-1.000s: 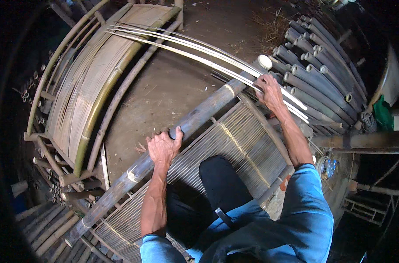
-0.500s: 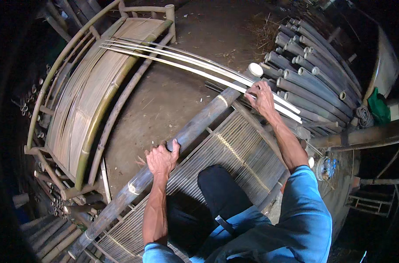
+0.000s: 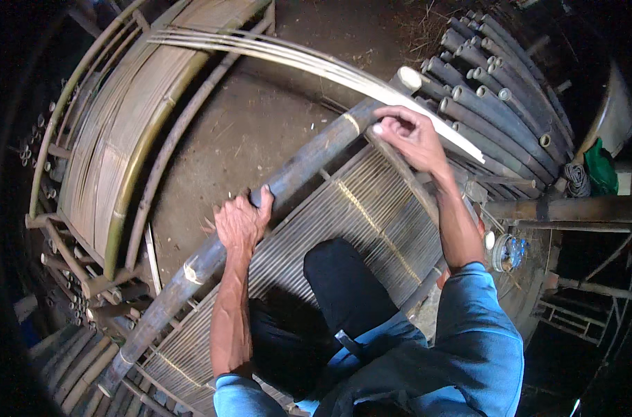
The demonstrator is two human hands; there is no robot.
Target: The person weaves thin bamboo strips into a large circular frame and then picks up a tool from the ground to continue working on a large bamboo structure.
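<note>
My left hand [image 3: 241, 222] is wrapped over a thick dark bamboo pole [image 3: 298, 174], which forms the far edge of a slatted bamboo seat [image 3: 371, 233] under my knees. Pale binding circles the pole in several places. Around the pole's upper right end, my right hand [image 3: 412, 139] hovers or lightly touches it, with thumb and forefinger apart and the other fingers bent. No object shows between those fingers. Several long pale bamboo strips [image 3: 309, 66] pass just beyond the right hand. Their left ends rest over a bamboo bench [image 3: 114, 160].
Dark bamboo poles [image 3: 496, 104] are stacked at the far right, near a green bag [image 3: 599, 167] and a coil of rope [image 3: 577, 181]. More cut bamboo [image 3: 76, 368] lies at the lower left. A container with blue-and-clear items [image 3: 508, 254] stands right of my arm.
My right hand has come off the pale strips and shifted toward the pole's end. The left hand still grips the pole. The whole view has shifted slightly.
</note>
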